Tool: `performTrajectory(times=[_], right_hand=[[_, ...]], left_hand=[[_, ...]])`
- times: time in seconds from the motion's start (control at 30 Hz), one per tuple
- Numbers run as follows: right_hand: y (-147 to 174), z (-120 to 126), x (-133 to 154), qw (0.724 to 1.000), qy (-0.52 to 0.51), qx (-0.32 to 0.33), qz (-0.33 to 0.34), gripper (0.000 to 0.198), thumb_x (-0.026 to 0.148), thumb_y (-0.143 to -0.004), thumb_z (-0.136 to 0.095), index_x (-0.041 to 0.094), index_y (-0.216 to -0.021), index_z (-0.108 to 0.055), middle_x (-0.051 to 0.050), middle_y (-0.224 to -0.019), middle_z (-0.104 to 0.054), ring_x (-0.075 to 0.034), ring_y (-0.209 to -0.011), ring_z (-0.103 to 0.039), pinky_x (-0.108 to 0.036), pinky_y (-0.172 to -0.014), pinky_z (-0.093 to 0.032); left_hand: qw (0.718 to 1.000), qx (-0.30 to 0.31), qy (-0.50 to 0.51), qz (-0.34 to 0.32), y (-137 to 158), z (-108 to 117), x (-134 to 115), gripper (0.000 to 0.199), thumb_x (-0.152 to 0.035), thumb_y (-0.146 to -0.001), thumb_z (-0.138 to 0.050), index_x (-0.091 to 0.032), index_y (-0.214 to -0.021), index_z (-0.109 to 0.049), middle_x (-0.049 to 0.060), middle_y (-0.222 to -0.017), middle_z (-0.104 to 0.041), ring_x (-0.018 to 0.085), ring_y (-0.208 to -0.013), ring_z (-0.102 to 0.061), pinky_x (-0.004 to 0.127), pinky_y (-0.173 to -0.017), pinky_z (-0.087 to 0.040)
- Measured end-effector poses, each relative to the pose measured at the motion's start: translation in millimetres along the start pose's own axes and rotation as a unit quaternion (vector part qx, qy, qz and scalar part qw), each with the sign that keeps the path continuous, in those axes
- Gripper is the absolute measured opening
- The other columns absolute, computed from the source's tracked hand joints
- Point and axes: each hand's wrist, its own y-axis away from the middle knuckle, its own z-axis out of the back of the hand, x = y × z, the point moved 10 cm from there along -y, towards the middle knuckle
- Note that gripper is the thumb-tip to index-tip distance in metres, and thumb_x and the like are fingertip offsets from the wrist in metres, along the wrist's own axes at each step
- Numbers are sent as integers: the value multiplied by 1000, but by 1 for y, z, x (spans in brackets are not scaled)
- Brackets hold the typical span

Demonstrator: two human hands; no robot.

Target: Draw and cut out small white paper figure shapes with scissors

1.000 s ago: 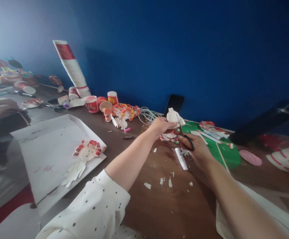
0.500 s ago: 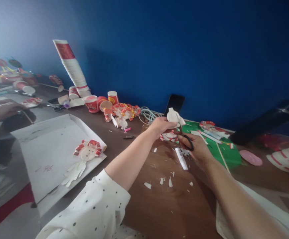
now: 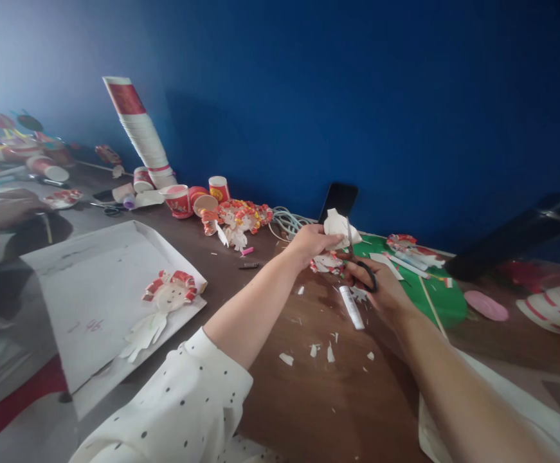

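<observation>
My left hand [image 3: 314,244] pinches a piece of white paper [image 3: 336,223] by its lower edge, in front of the blue wall. In my right hand [image 3: 373,283] are black-handled scissors [image 3: 369,275], their blades upright against the paper's right side. Below the hands, a red-and-white paper doll [image 3: 326,262] lies on the table. A white glue tube [image 3: 352,307] rests just left of my right wrist. Small paper scraps [image 3: 330,352] are scattered over the brown tabletop [image 3: 323,405].
At left, a person's hand [image 3: 7,212] is beside a white board [image 3: 96,308] bearing a paper doll [image 3: 170,292]. A tall stack of paper cups [image 3: 139,132] leans on the wall. A phone [image 3: 340,200] stands behind my hands; a green mat [image 3: 434,299] lies right.
The scissors have shifted slightly at the paper, with their blades now more upright. My left hand keeps its hold with hardly any movement. The other person's hand has moved a little.
</observation>
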Motion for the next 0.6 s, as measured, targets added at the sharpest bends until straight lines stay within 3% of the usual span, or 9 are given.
performTrajectory(times=[0.17,0.27,0.4,0.6], right_hand=[[1,1,2,1000,8,-5,0,40,51,-76,-71,19,-99,-73,2,-61,-55,-13,-61,-48,-27,-58,-38],[1,2,4,1000,23,-7,2,34,52,-76,-70,18,-79,-71,1,-60,-53,-12,-59,-45,-27,-57,-35],[1,2,6,999,39,-11,13,42,54,-76,-70,18,-57,-60,1,-57,-51,-12,-57,-40,-28,-55,-32],[1,2,8,998,49,-16,23,40,53,-77,-69,19,-59,-60,1,-55,-49,-12,-56,-40,-28,-53,-30]], left_hand=[[1000,-3,-8,1,1,1,-1,13,-20,-72,-77,-12,-77,-67,5,-69,-67,13,-62,-63,30,-71,-53],[1000,0,-10,-1,0,1,1,11,-17,-73,-76,-12,-75,-66,4,-67,-66,12,-60,-61,30,-71,-53],[1000,2,-10,3,-1,-1,3,10,-17,-73,-75,-12,-76,-67,4,-67,-66,13,-61,-62,31,-72,-53],[1000,0,-2,-2,-3,0,5,11,-17,-72,-76,-12,-78,-68,6,-70,-68,14,-64,-63,32,-73,-53]])
